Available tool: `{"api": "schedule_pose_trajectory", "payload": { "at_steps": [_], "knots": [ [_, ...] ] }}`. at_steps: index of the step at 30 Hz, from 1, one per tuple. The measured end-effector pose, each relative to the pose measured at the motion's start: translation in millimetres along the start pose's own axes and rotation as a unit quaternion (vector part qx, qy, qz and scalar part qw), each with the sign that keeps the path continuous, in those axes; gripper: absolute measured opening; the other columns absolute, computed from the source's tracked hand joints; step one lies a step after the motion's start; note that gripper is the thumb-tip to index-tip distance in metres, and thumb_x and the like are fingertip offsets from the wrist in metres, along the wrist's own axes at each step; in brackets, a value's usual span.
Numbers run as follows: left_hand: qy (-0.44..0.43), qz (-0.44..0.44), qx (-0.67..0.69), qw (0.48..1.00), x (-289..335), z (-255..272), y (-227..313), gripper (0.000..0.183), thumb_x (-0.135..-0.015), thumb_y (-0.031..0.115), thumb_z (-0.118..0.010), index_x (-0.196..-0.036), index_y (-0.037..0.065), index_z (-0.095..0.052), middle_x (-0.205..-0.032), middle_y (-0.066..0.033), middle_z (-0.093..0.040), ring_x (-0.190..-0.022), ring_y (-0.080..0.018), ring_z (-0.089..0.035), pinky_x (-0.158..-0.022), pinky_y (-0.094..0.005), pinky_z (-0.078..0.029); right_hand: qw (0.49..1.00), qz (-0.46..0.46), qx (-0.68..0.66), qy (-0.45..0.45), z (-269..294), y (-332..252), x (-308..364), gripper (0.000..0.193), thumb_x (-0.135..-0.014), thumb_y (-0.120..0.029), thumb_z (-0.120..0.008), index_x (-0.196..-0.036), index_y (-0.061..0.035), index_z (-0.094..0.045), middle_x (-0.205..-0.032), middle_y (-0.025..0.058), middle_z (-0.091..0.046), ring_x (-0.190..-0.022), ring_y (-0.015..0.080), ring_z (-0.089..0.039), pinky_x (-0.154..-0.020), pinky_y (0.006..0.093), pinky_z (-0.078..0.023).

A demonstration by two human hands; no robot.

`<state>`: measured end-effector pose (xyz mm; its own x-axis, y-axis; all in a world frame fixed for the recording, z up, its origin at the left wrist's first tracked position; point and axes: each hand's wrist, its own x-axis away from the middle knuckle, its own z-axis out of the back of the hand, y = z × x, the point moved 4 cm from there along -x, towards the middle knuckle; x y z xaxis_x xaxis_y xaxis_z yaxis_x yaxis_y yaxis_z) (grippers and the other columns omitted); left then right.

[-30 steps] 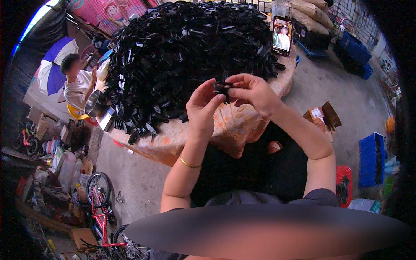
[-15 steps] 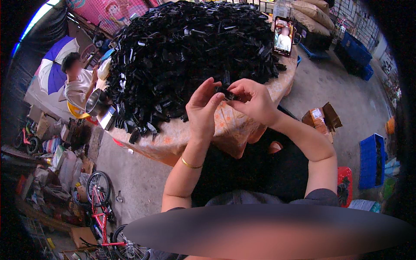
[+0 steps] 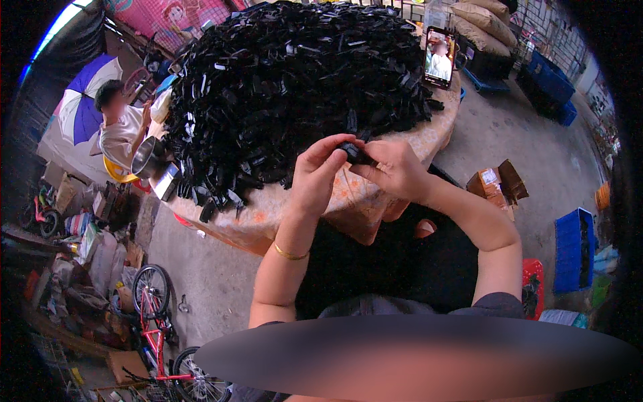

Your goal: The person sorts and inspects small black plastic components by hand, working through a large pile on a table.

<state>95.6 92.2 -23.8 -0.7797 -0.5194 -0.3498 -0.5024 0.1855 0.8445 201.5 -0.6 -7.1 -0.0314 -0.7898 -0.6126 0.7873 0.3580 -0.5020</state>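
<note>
Between my two hands is a small black plastic piece (image 3: pixel 355 153), held just over the near edge of the table. My left hand (image 3: pixel 316 173) pinches its left end between thumb and fingers, and a gold bangle circles that wrist. From the right, my right hand (image 3: pixel 395 169) grips the other end with thumb and fingertips. The fingers cover much of the piece, so its full shape is hidden. Right behind the hands rises a large heap of similar black plastic pieces (image 3: pixel 288 87), spread over the table.
A patterned tablecloth (image 3: pixel 261 224) covers the table. A phone (image 3: pixel 439 59) stands at the heap's right edge; a metal bowl (image 3: pixel 149 159) sits at its left, near a seated person (image 3: pixel 122 127). An open carton (image 3: pixel 499 187), a blue crate (image 3: pixel 575 251) and a red bicycle (image 3: pixel 157 335) are on the floor.
My hands have drawn closer together around the black piece and sunk slightly. The left fingers have folded down over it, and the right hand has turned a little.
</note>
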Motion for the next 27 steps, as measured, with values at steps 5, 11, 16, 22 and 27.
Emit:
{"api": "schedule_pose_trajectory", "payload": {
  "at_steps": [5,11,16,22,27],
  "knots": [
    [0.005,-0.013,-0.029,0.999,3,-2,4,0.023,-0.081,-0.004,-0.050,-0.102,-0.003,-0.059,-0.098,-0.0096,-0.061,-0.092,-0.0155,-0.057,-0.083,-0.0254,-0.044,0.999,0.042,0.001,0.028,0,-8,2,0.025,-0.073,-0.010,-0.066,-0.092,0.0026,-0.059,-0.074,0.0159,-0.058,-0.063,0.0317,-0.056,-0.053,0.0335,-0.042],
    [0.008,0.002,-0.091,0.996,2,-1,3,0.021,-0.081,-0.003,-0.051,-0.100,-0.003,-0.059,-0.096,-0.0084,-0.062,-0.091,-0.0146,-0.057,-0.082,-0.0258,-0.045,0.996,0.035,-0.033,0.069,0,-5,6,0.027,-0.070,-0.008,-0.067,-0.094,0.0033,-0.059,-0.077,0.0179,-0.059,-0.067,0.0328,-0.058,-0.055,0.0335,-0.045],
    [-0.017,-0.037,-0.188,0.981,-2,-10,2,0.026,-0.080,0.002,-0.056,-0.106,0.001,-0.057,-0.106,-0.0086,-0.057,-0.099,-0.0177,-0.052,-0.084,-0.0285,-0.044,0.982,0.014,0.081,-0.170,18,20,-9,0.034,-0.070,-0.021,-0.064,-0.101,-0.0071,-0.060,-0.075,0.0152,-0.060,-0.068,0.0313,-0.059,-0.060,0.0361,-0.047],
    [0.027,-0.158,-0.667,0.728,10,-4,5,0.033,-0.068,0.010,-0.066,-0.100,0.005,-0.058,-0.101,-0.0126,-0.052,-0.096,-0.0298,-0.045,-0.079,-0.0383,-0.040,0.933,-0.077,0.016,-0.353,31,21,-18,0.032,-0.067,-0.020,-0.066,-0.094,-0.0039,-0.063,-0.076,0.0147,-0.062,-0.066,0.0237,-0.061,-0.061,0.0309,-0.049],
    [0.083,-0.105,-0.777,0.615,12,4,5,0.034,-0.066,0.017,-0.065,-0.098,0.007,-0.059,-0.100,-0.0112,-0.048,-0.095,-0.0286,-0.043,-0.075,-0.0382,-0.038,0.986,0.035,0.155,-0.049,9,44,-84,0.029,-0.075,-0.021,-0.063,-0.097,-0.0032,-0.061,-0.091,0.0129,-0.061,-0.081,0.0273,-0.059,-0.071,0.0334,-0.048]
  ]
}}
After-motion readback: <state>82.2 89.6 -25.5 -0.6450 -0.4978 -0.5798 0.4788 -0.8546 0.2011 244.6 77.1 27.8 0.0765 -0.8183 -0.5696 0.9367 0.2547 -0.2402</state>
